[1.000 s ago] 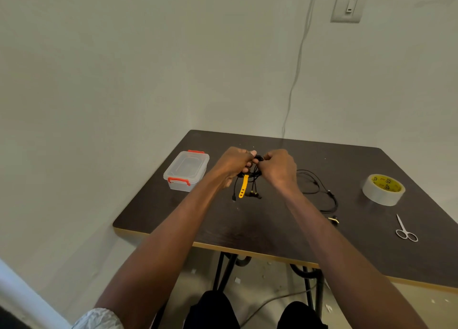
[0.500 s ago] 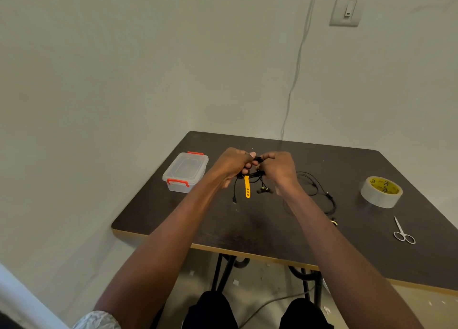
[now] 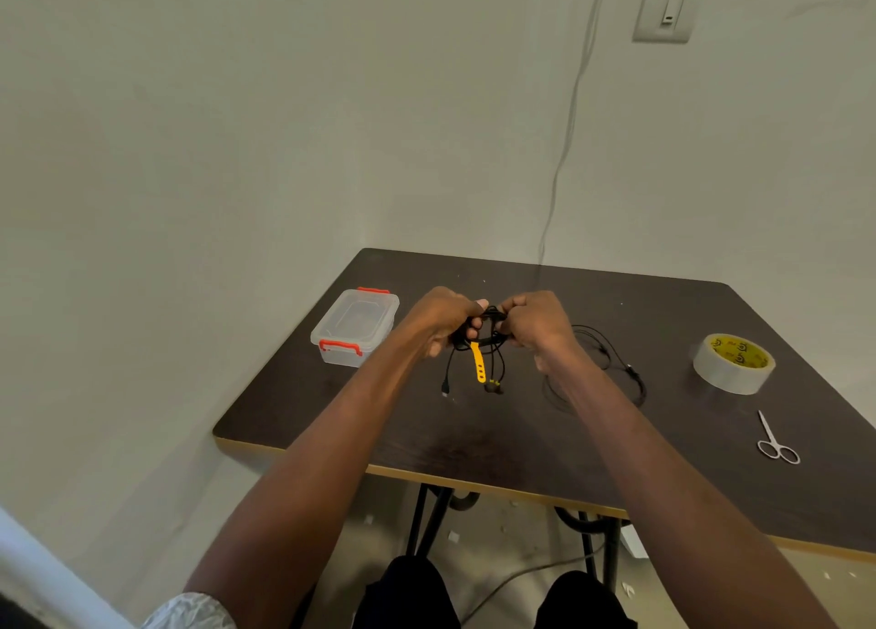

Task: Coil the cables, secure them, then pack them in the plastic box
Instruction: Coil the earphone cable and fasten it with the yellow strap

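My left hand (image 3: 438,318) and right hand (image 3: 533,327) are both curled tight around one small bundle of black cable (image 3: 488,323), held up between them above the table (image 3: 474,434). I read that two-sided pinch as keeping the loops from springing apart while the yellow strap (image 3: 479,365) gets fastened; its free end hangs straight down from the bundle, so it looks not yet cinched. Two plug ends (image 3: 493,387) also dangle below, just clear of the tabletop as far as I can tell.

Just right of my right wrist, a second black cable (image 3: 611,363) lies loose on the table, uncoiled, presumably next in line. The clear plastic box (image 3: 355,327) with red latches sits left of my left hand, lid on, near enough for an easy drop-in once opened. Farther right are a tape roll (image 3: 732,363) and small scissors (image 3: 775,441), well apart from the work.
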`<state>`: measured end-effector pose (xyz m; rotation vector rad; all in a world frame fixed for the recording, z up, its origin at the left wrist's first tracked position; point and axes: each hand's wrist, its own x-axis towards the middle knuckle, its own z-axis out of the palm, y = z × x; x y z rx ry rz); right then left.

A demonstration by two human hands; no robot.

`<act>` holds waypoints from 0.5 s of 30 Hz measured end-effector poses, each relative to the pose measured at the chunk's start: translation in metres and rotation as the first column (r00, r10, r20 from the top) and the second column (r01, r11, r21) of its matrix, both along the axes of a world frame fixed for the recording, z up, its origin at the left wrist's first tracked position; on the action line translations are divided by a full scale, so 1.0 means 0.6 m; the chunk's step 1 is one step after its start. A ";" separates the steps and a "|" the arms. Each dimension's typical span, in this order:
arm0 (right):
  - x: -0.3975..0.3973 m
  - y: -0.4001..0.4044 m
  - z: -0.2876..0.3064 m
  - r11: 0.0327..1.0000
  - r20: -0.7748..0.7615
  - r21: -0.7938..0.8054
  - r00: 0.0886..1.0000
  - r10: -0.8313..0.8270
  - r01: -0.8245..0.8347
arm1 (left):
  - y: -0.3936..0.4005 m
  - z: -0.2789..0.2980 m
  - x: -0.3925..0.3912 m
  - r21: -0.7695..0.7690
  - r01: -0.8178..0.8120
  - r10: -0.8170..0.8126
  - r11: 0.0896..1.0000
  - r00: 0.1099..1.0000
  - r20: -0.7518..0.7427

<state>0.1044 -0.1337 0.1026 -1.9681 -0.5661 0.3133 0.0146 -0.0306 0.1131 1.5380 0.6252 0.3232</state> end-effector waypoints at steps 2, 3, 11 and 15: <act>-0.001 0.001 -0.003 1.000 0.017 0.001 1.000 0.024 -0.024 | 0.004 0.002 -0.001 -0.022 0.023 -0.024 1.000 0.998 -0.056; -0.002 0.001 -0.005 0.999 0.029 0.002 0.999 0.038 -0.038 | 0.006 0.004 -0.003 -0.035 0.035 -0.038 0.999 0.996 -0.077; -0.013 -0.004 -0.022 0.996 0.239 0.052 0.969 0.059 -0.073 | 0.018 0.011 -0.011 -0.149 0.089 -0.108 0.985 0.986 -0.131; -0.012 -0.004 -0.020 0.990 0.399 0.055 0.912 0.100 -0.132 | 0.021 0.009 -0.014 -0.178 0.095 -0.110 0.979 0.991 -0.076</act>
